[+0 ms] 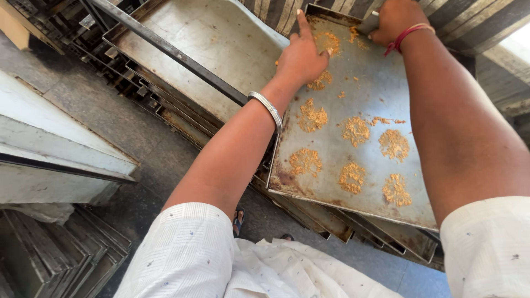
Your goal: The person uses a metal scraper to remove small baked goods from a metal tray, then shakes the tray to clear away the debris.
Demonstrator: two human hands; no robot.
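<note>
On grey concrete floor (138,138), stacked baking trays; left hand (302,55) flat on crumb-caked tray (353,99), holding nothing, right hand (393,19) gripping scraper (369,23).

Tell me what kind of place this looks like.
Probably a commercial bakery's tray-cleaning area. The left hand steadies a large metal baking tray dotted with round patches of baked-on crumbs, the right hand holds a flat scraper, and more trays are stacked alongside.

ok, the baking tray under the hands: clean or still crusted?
Still crusted. The baking tray carries round golden crumb patches; the left hand presses on it, the right hand holds a scraper at its top edge.
</note>
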